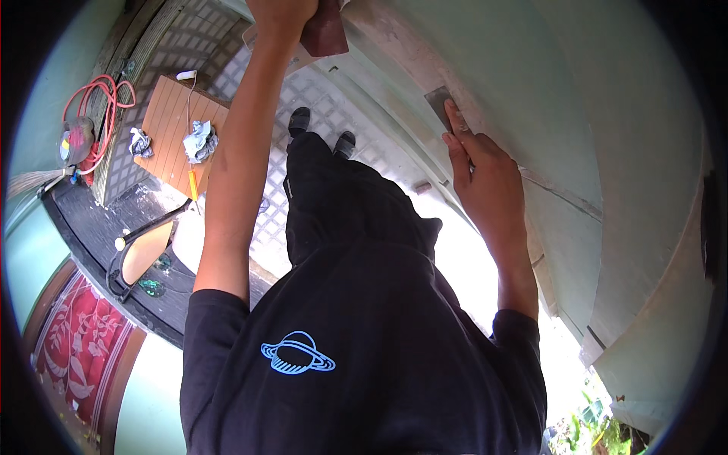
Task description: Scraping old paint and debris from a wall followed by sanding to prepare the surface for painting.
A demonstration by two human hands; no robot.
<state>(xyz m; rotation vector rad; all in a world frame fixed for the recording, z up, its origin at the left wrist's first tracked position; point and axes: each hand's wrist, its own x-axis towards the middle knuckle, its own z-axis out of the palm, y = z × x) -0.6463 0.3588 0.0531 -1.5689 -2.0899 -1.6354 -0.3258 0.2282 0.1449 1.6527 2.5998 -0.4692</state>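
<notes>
My right hand point(485, 168) is closed round the handle of a putty knife point(438, 106), its index finger stretched along the tool. The flat grey blade lies against a pale, filler-smeared strip point(409, 57) on the green wall point(546, 91). At the top edge, my left hand point(282, 14) is partly cut off by the frame. It seems to grip a dark red, flat-sided piece point(326, 32), whose full shape is out of view; the fingers are mostly hidden.
To the left stands a slatted wooden table point(168, 114) with crumpled paper point(200, 142), a paint roller point(186, 76) and an orange-handled tool point(192, 185). A coiled red hose or cable point(114, 114) hangs beyond. Below is a black bench point(83, 220). My feet stand on patterned tiles point(379, 163).
</notes>
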